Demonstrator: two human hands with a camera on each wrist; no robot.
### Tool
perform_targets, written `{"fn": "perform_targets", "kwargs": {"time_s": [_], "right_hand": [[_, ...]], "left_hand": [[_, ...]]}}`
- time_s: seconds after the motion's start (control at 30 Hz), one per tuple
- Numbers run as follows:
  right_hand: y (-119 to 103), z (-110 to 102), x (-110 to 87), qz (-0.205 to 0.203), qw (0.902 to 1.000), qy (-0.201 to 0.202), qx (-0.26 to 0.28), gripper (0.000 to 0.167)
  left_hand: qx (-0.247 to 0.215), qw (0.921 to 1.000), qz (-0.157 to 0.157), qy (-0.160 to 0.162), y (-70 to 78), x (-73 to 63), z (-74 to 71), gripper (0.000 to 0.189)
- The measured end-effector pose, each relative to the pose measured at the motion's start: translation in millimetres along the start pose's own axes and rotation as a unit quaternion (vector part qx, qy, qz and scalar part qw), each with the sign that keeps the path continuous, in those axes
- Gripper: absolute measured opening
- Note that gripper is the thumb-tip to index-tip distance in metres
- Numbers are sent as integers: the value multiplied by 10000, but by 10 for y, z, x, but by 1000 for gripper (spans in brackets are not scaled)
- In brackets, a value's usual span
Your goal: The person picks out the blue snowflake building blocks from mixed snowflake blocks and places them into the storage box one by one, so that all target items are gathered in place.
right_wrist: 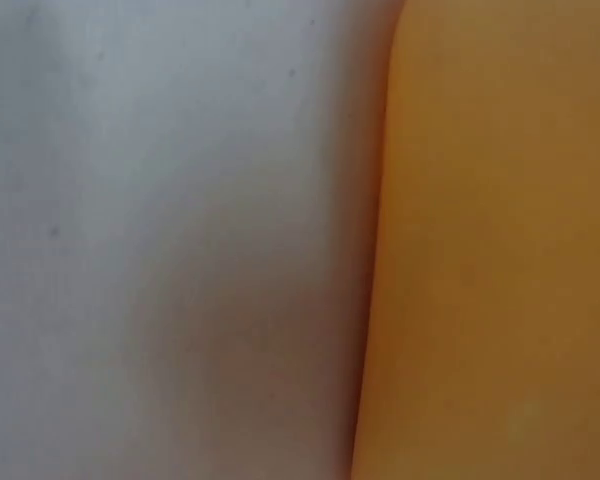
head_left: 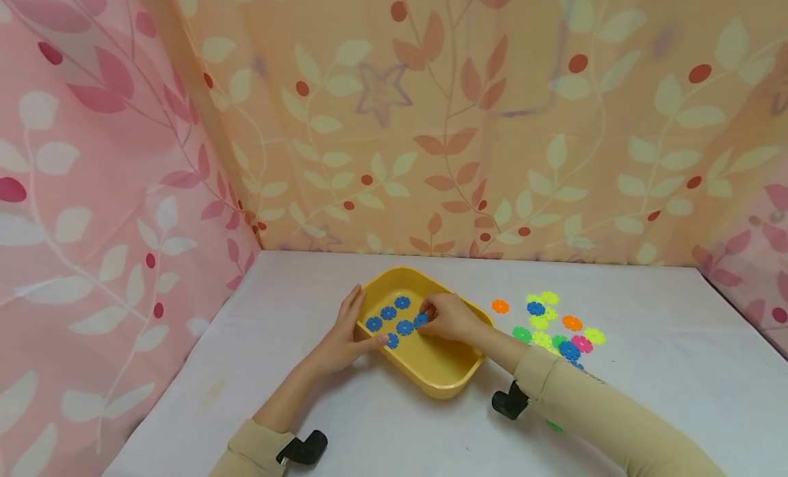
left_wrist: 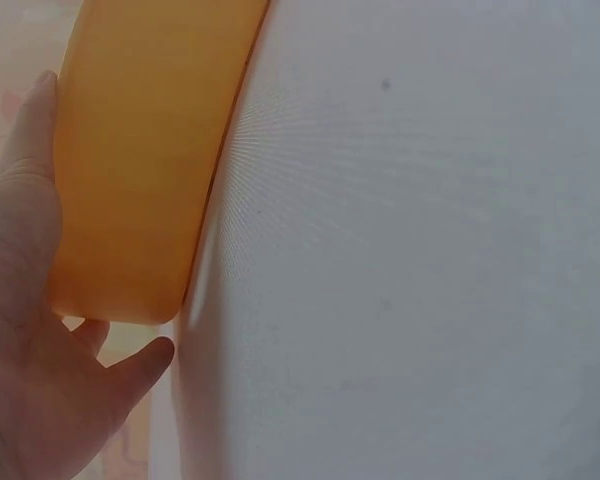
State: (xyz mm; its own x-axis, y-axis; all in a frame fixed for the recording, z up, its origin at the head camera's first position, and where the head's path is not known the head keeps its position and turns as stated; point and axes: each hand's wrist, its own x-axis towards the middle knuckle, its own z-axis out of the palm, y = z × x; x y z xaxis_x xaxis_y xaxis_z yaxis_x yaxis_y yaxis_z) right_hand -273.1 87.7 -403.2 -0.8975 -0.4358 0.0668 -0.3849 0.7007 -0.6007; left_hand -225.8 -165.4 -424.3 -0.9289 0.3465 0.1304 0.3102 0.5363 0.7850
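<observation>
A yellow plastic basin (head_left: 440, 367) sits on the table, with several blue snowflake discs (head_left: 388, 313) in rows at its left end. My left hand (head_left: 337, 345) holds that end, thumb over the near rim and fingers along the outer side. In the left wrist view, the hand (left_wrist: 40, 300) spans the outer wall of the basin (left_wrist: 150, 160). Inside the basin, my right hand (head_left: 449, 317) pinches a blue snowflake disc (head_left: 421, 320) beside the others. The right wrist view has only the basin wall (right_wrist: 500, 240) and white cloth, with the hand out of frame.
Loose discs in yellow, orange (head_left: 572, 323), green (head_left: 522, 334), pink (head_left: 581, 343) and blue (head_left: 569, 350) lie right of the basin, partly behind the right forearm. White cloth (head_left: 295, 278) covers the table. Leaf-patterned curtains (head_left: 382, 155) stand behind and at both sides.
</observation>
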Motion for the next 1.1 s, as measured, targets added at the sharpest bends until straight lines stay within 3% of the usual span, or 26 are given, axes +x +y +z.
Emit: {"fn": "perform_targets", "kwargs": {"time_s": [0.1, 0.4, 0.73, 0.93, 1.1], "right_hand": [[-15, 9, 15, 24, 9997, 0, -224, 28], [19, 35, 74, 544, 9983, -118, -169, 27], [16, 38, 59, 531, 9986, 3, -7, 25], [7, -21, 15, 415, 9970, 248, 607, 29], [-44, -186, -128, 344, 9899, 571, 1251, 33]], "left_hand": [[-22, 10000, -46, -26, 7, -6, -7, 104], [-36, 10000, -48, -34, -2, 4, 0, 104], [3, 10000, -86, -22, 14, 9, -3, 103], [-5, 9999, -103, -15, 27, 7, -4, 104], [-8, 10000, 13, 43, 13, 4, -6, 104]]}}
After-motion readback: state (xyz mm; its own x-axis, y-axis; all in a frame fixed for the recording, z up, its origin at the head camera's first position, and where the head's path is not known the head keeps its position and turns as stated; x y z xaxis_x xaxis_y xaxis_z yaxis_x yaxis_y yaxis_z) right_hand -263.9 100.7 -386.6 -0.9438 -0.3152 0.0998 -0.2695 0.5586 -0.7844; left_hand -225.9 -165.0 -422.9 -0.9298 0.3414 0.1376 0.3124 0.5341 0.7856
